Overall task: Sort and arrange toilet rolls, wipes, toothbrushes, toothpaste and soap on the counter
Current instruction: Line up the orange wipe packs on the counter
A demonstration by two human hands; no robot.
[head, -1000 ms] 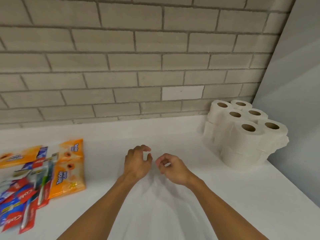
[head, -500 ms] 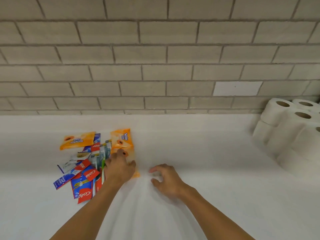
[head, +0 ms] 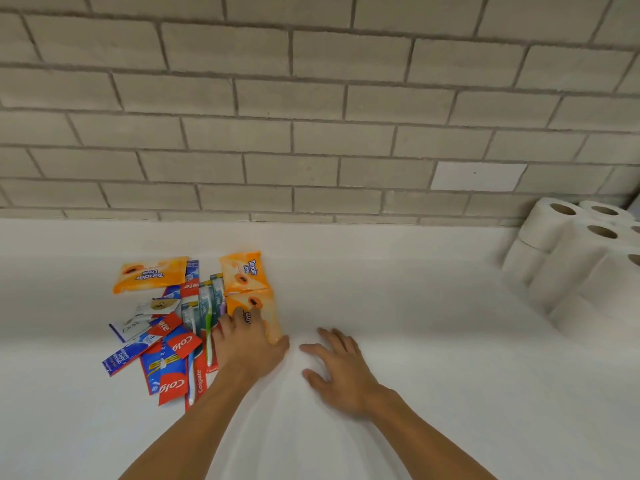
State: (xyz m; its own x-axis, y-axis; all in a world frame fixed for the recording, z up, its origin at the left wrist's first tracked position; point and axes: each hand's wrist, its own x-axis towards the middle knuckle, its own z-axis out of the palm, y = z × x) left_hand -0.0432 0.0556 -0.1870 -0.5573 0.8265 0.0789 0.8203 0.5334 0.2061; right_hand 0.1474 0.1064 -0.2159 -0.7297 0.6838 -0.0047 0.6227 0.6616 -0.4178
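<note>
Sorting starts at the pile [head: 173, 344] on the white counter [head: 415, 341].
Stacked toilet rolls [head: 581, 268] stand well to the right of the pile, which mixes toothpaste, toothbrushes, soap and wipes. The left hand [head: 251, 351] lies on an orange wipes pack [head: 268, 313] at the pile's right edge; I cannot tell if it pinches it. The right hand [head: 341, 372] is spread flat just right of the pile. Best to slide the pack clear first, so nothing drags along. No box or tray shows.
</note>
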